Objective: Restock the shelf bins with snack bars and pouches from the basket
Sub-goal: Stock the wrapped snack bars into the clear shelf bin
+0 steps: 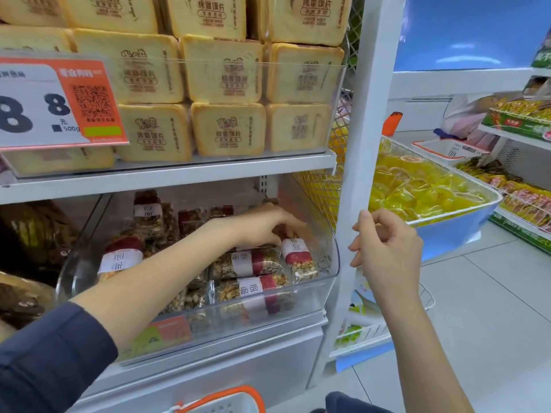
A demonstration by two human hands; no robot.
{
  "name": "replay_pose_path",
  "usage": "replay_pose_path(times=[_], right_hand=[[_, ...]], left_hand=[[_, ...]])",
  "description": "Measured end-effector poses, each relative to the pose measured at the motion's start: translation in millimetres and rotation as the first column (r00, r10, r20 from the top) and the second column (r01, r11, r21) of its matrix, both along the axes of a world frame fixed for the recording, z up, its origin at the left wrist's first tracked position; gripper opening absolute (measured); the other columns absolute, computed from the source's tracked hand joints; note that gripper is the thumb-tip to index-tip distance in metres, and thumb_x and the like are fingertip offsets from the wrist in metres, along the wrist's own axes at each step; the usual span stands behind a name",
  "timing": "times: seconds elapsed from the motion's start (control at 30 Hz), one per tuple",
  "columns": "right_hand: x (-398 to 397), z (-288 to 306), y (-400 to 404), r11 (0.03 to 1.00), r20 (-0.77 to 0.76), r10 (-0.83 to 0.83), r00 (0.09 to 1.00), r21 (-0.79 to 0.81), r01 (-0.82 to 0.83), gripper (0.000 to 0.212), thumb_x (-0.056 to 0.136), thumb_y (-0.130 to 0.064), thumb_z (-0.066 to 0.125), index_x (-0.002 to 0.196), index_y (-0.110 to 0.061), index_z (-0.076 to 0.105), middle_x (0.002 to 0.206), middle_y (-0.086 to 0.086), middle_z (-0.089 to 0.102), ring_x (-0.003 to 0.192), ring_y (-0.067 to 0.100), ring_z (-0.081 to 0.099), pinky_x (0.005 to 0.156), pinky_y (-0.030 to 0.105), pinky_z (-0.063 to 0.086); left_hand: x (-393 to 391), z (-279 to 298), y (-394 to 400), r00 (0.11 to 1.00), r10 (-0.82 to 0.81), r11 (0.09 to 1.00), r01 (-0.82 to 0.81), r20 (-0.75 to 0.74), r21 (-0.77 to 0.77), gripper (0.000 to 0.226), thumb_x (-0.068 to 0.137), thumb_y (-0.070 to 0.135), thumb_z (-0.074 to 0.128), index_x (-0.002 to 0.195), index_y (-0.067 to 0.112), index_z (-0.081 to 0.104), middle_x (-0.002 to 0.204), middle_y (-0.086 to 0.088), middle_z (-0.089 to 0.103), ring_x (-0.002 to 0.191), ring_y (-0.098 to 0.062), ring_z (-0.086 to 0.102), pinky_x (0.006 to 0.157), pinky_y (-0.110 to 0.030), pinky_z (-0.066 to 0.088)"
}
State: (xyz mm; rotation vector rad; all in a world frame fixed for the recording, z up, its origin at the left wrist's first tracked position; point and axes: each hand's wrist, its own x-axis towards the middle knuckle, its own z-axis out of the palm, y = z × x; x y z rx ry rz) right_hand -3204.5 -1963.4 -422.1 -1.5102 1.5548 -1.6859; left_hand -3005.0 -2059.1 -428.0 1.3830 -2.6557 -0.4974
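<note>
Clear-plastic shelf bin (325,281): left hand (262,225) fingers pinch a nut bar (298,257) beneath them; right hand (384,248), loosely curled, holds nothing. Propped upright, bar may topple.

Snack bars (250,263) in the bin (328,281), bread packs (226,129) on the shelf above.

Bright even light, soft focus; wide-angle bending at edges

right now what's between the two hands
In the head view, the clear bin's right wall and the white shelf post stand between left hand and right hand.
</note>
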Motion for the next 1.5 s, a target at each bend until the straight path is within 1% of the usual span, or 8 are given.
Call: replay_pose_path(times=[0.1, 0.33, 0.67, 0.8, 0.9, 1.1, 1.37, 1.5], right_hand=[[1, 0, -1, 1.000, 0.031, -0.005, 1.000, 0.004, 0.005, 0.030, 0.095, -0.022, 0.053, 0.070, -0.005, 0.058, 0.053, 0.013, 0.060, 0.038, 0.013, 0.054, 0.037, 0.013, 0.034], [15, -2, -9, 0.999, -0.018, 0.027, 0.999, -0.017, -0.028, 0.032, 0.088, -0.033, 0.051, 0.068, -0.008, 0.056, 0.050, 0.013, 0.056, 0.048, 0.037, 0.054, 0.050, 0.045, 0.047], [30, -2, -17, 0.997, -0.026, 0.078, 0.997, 0.006, -0.078, 0.030, 0.094, -0.022, 0.053, 0.067, -0.009, 0.055, 0.047, 0.003, 0.059, 0.036, 0.016, 0.052, 0.046, 0.027, 0.043], [27, -5, -17, 0.984, -0.045, 0.166, 0.985, 0.070, -0.163, 0.025, 0.094, -0.025, 0.056, 0.075, -0.009, 0.058, 0.051, 0.005, 0.062, 0.036, 0.018, 0.053, 0.047, 0.034, 0.048], [24, -8, -17, 0.977, -0.113, 0.205, 0.972, 0.085, -0.196, 0.022, 0.093, -0.026, 0.058, 0.075, -0.014, 0.058, 0.053, 0.005, 0.062, 0.037, 0.014, 0.055, 0.047, 0.033, 0.051], [42, -9, -16, 0.963, -0.197, 0.263, 0.945, 0.107, -0.245, 0.022, 0.092, -0.031, 0.058, 0.072, -0.022, 0.057, 0.058, 0.008, 0.063, 0.048, 0.022, 0.060, 0.049, 0.034, 0.053], [104, -21, -4, 0.778, -0.386, 0.627, 0.677, 0.343, -0.526, 0.004, 0.090, -0.027, 0.062, 0.092, -0.025, 0.060, 0.072, -0.002, 0.064, 0.063, 0.016, 0.061, 0.061, 0.034, 0.056], [118, -24, -5, 0.739, -0.414, 0.674, 0.612, 0.384, -0.554, 0.004, 0.091, -0.026, 0.060, 0.093, -0.028, 0.057, 0.078, -0.005, 0.063, 0.065, 0.010, 0.060, 0.063, 0.029, 0.050]], left_hand=[[5, -6, 8, 0.998, 0.008, 0.994, -0.014, 0.057, 0.111, 0.035, 0.090, 0.002, 0.057, 0.119, 0.020, 0.066, 0.121, 0.007, 0.065, 0.104, -0.009, 0.061, 0.081, -0.012, 0.046], [-3, -12, 7, 0.983, -0.080, 0.980, 0.049, 0.162, 0.192, 0.073, 0.076, -0.019, 0.031, 0.120, 0.028, 0.065, 0.134, 0.006, 0.057, 0.115, -0.028, 0.059, 0.098, -0.048, 0.047], [-23, -14, 36, 0.821, -0.294, 0.939, 0.153, 0.490, 0.308, 0.084, 0.078, -0.014, 0.031, 0.134, 0.046, 0.046, 0.143, 0.004, 0.040, 0.121, -0.026, 0.047, 0.093, -0.039, 0.046], [7, 14, 50, 0.951, -0.169, 0.954, 0.092, 0.260, 0.284, 0.085, 0.076, -0.019, 0.030, 0.137, 0.038, 0.047, 0.154, 0.006, 0.028, 0.142, -0.011, 0.025, 0.116, -0.034, 0.025], [59, 46, 74, 0.995, 0.010, 0.961, -0.037, 0.102, 0.273, 0.068, 0.092, -0.005, 0.042, 0.135, 0.048, 0.043, 0.149, 0.023, 0.029, 0.134, 0.009, 0.024, 0.114, -0.020, 0.018], [134, 55, 103, 0.936, 0.084, 0.883, -0.229, 0.342, 0.409, 0.071, 0.081, 0.040, 0.070, 0.137, 0.053, 0.028, 0.145, 0.030, 0.022, 0.137, 0.004, 0.020, 0.111, -0.021, 0.017], [127, 42, 87, 0.890, 0.040, 0.894, -0.235, 0.455, 0.381, 0.081, 0.076, 0.041, 0.075, 0.142, 0.048, 0.029, 0.158, 0.013, -0.004, 0.146, -0.012, 0.000, 0.116, -0.034, 0.009], [123, 44, 75, 0.856, 0.007, 0.919, -0.209, 0.517, 0.334, 0.071, 0.074, 0.019, 0.079, 0.133, 0.041, 0.047, 0.155, 0.009, 0.010, 0.144, -0.019, 0.010, 0.115, -0.036, 0.022]])
